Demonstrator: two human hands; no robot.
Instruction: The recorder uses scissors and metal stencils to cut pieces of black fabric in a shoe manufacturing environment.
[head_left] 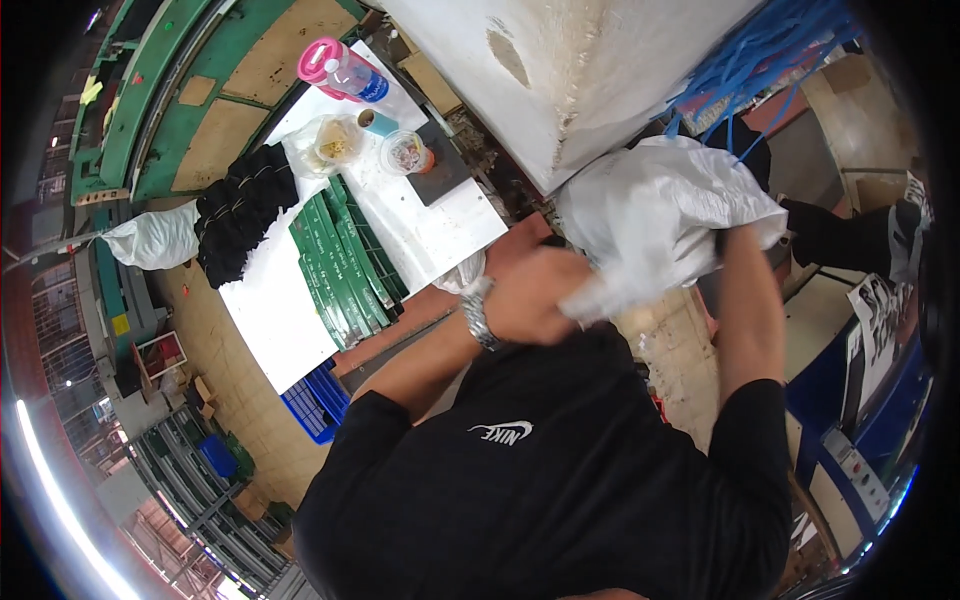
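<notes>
A white woven plastic sack (650, 220), crumpled and partly blurred, is between my hands in front of my chest. My left hand (545, 295), with a metal watch (478, 315) on its wrist, is closed on the sack's near-left edge. On the other side my right forearm (750, 310) reaches up into the sack's folds. The plastic covers my right hand, so its fingers do not show. Just right of the sack lies black fabric (840, 235).
A white table (440, 235) at the left bears green slatted plastic pieces (345, 265), a pink jug (322, 60), a water bottle (355, 78), cups and a black bundle (245, 205). Blue strips (760, 60) hang beside a large white block (560, 70). A blue crate (315, 402) stands below the table.
</notes>
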